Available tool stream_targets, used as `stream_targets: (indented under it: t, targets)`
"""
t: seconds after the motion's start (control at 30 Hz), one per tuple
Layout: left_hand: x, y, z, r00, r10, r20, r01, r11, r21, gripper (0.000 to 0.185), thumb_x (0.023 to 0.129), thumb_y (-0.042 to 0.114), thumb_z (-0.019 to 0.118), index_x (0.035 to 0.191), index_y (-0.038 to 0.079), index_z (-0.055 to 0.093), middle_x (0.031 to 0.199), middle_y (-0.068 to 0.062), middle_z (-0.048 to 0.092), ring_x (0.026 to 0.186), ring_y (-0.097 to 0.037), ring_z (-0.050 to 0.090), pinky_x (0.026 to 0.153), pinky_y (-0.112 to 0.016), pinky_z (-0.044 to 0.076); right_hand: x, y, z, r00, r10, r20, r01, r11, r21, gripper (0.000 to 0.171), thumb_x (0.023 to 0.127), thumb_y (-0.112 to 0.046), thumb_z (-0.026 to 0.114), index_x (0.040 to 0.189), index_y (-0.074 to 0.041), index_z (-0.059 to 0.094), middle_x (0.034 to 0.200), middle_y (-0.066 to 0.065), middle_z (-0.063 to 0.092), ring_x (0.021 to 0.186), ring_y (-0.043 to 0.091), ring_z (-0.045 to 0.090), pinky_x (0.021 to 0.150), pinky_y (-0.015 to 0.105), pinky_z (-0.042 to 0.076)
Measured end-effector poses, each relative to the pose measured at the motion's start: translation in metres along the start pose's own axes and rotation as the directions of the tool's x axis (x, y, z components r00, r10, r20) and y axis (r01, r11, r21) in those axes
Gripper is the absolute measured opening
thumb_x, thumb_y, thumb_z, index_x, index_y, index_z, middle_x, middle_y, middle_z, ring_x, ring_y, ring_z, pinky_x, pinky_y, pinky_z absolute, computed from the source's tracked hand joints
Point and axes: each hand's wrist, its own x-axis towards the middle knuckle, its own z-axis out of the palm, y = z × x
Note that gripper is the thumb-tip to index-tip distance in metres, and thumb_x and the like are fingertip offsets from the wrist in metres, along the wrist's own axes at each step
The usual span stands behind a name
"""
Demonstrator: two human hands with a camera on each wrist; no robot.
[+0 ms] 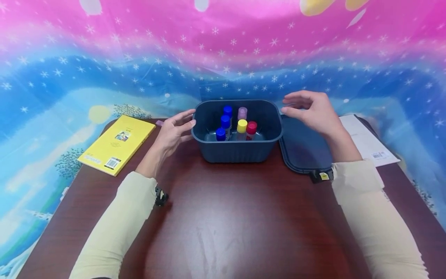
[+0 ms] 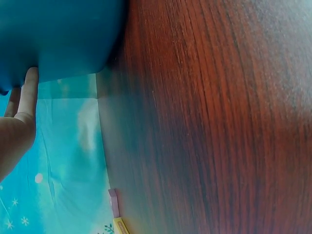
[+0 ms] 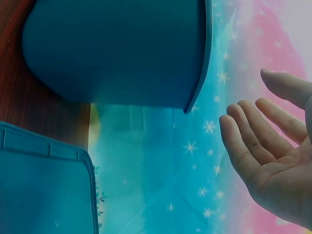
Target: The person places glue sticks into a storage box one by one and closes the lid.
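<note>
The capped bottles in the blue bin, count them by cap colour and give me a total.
Bottles standing in the blue bin, by cap colour:
Blue caps: 3
Yellow cap: 1
Red cap: 1
Pale purple cap: 1
Total: 6

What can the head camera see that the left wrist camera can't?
Only the head view shows inside the bin: capped bottles standing there, blue, yellow, red and purple. It also shows the lid, the right hand, open, and the whole yellow book. Only the left wrist view shows the bin's underside corner up close. Both show the table, the bin and the left hand against its side.
</note>
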Motion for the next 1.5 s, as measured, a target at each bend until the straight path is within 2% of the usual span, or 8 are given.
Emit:
stream_targets:
  t: [0.3, 0.47, 0.6, 0.97, 1.23, 1.33, 1.43, 1.5]
  targets:
    - [-0.001, -0.001, -0.001, 1.000, -0.005, 0.001, 0.005, 1.000, 0.027, 0.053, 0.101, 0.016, 0.065, 0.152, 0.014, 0.049, 0.154, -0.013, 0.043, 0.137, -0.031, 0.048, 0.104, -0.050, 0.047, -0.004, 0.022, -0.011, 0.998, 0.056, -0.019, -0.054, 0.996, 0.074, 0.049, 0.093, -0.029, 0.076, 0.134, -0.006, 0.064, 0.125, 0.006, 0.068, 0.099, 0.002, 0.067, 0.079, 0.017, 0.054]
    - [-0.002, -0.001, -0.001, 1.000, -0.004, 0.000, 0.004, 0.999, 0.033, 0.054, 0.101, 0.016, 0.065, 0.152, 0.014, 0.049, 0.155, -0.013, 0.043, 0.138, -0.031, 0.047, 0.104, -0.050, 0.047, -0.006, 0.035, -0.015, 0.996, 0.081, -0.032, -0.075, 0.987, 0.141, 0.049, 0.093, -0.024, 0.077, 0.133, 0.000, 0.063, 0.115, -0.002, 0.070, 0.091, 0.003, 0.070, 0.075, 0.019, 0.057]
    - [-0.003, -0.001, -0.001, 1.000, -0.003, 0.000, 0.003, 0.999, 0.034, 0.054, 0.101, 0.016, 0.065, 0.152, 0.014, 0.049, 0.155, -0.013, 0.042, 0.138, -0.031, 0.046, 0.105, -0.051, 0.046, -0.009, 0.046, -0.017, 0.992, 0.119, -0.029, -0.112, 0.977, 0.182, 0.049, 0.093, -0.021, 0.077, 0.133, 0.002, 0.061, 0.111, -0.006, 0.070, 0.094, 0.006, 0.070, 0.075, 0.021, 0.058]
    - [-0.002, -0.002, 0.000, 1.000, -0.003, 0.007, 0.003, 1.000, 0.015, 0.053, 0.101, 0.015, 0.065, 0.152, 0.012, 0.049, 0.154, -0.012, 0.043, 0.137, -0.030, 0.047, 0.105, -0.052, 0.046, -0.020, 0.078, -0.020, 0.980, 0.197, 0.008, -0.196, 0.970, 0.141, 0.056, 0.095, -0.031, 0.073, 0.137, 0.002, 0.056, 0.115, -0.006, 0.065, 0.092, 0.000, 0.068, 0.077, 0.021, 0.058]
    - [-0.001, -0.001, 0.001, 1.000, 0.000, 0.008, 0.000, 1.000, 0.014, 0.053, 0.101, 0.015, 0.065, 0.152, 0.013, 0.049, 0.154, -0.012, 0.043, 0.137, -0.031, 0.048, 0.105, -0.052, 0.046, -0.025, 0.100, -0.027, 0.965, 0.261, 0.017, -0.261, 0.959, 0.108, 0.062, 0.097, -0.038, 0.070, 0.141, 0.002, 0.051, 0.125, 0.005, 0.057, 0.091, -0.005, 0.065, 0.078, 0.019, 0.057]
    - [-0.001, 0.000, 0.001, 1.000, -0.001, 0.009, 0.001, 1.000, 0.008, 0.053, 0.101, 0.015, 0.064, 0.152, 0.013, 0.049, 0.155, -0.012, 0.042, 0.138, -0.031, 0.047, 0.106, -0.053, 0.045, -0.025, 0.109, -0.029, 0.964, 0.266, 0.019, -0.267, 0.958, 0.104, 0.062, 0.097, -0.037, 0.069, 0.141, 0.003, 0.051, 0.121, 0.001, 0.058, 0.089, -0.006, 0.065, 0.077, 0.020, 0.057]
    - [-0.001, 0.000, 0.001, 1.000, -0.002, 0.008, 0.002, 1.000, 0.006, 0.053, 0.101, 0.015, 0.064, 0.152, 0.013, 0.049, 0.155, -0.012, 0.042, 0.138, -0.030, 0.047, 0.106, -0.053, 0.044, -0.025, 0.118, -0.031, 0.959, 0.282, 0.018, -0.282, 0.953, 0.108, 0.063, 0.097, -0.038, 0.069, 0.141, 0.004, 0.050, 0.117, -0.004, 0.058, 0.089, -0.007, 0.065, 0.081, 0.024, 0.058]
    - [-0.001, 0.000, 0.001, 1.000, -0.001, 0.006, 0.001, 1.000, 0.008, 0.053, 0.101, 0.016, 0.064, 0.152, 0.013, 0.049, 0.155, -0.012, 0.042, 0.138, -0.030, 0.047, 0.106, -0.053, 0.044, -0.024, 0.125, -0.032, 0.955, 0.296, 0.029, -0.297, 0.949, 0.101, 0.066, 0.097, -0.040, 0.069, 0.143, 0.003, 0.049, 0.120, -0.002, 0.058, 0.090, -0.007, 0.065, 0.085, 0.029, 0.059]
